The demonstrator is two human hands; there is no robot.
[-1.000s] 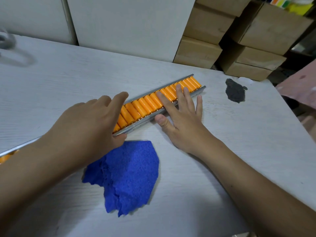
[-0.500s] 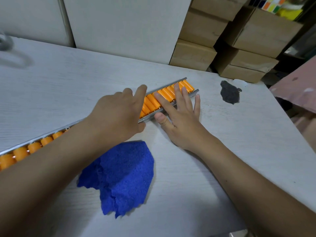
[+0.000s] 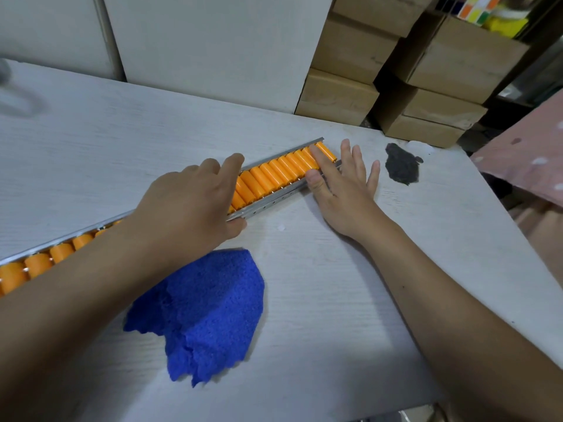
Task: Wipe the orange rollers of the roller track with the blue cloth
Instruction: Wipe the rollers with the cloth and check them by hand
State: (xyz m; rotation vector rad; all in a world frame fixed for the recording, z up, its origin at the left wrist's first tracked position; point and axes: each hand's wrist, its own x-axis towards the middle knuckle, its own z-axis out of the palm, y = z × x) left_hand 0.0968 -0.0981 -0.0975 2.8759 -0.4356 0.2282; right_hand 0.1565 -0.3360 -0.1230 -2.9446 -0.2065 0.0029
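Note:
The roller track, a long metal rail holding orange rollers, lies diagonally across the white table from the left edge to the centre. My left hand clasps its middle, fingers over the far rail and thumb under the near rail. My right hand lies flat at the track's right end, fingers spread, with the index finger on the last rollers and the thumb against the near rail. The blue cloth lies crumpled on the table in front of the track, below my left forearm, and neither hand touches it.
A dark grey rag-like patch lies on the table right of the track's end. Stacked cardboard boxes stand behind the table's far right corner. White panels back the table. Pink fabric lies beyond the right edge.
Both hands have slid to the right along the track. My right hand now reaches its end, and more rollers show at the left. The cloth has not moved.

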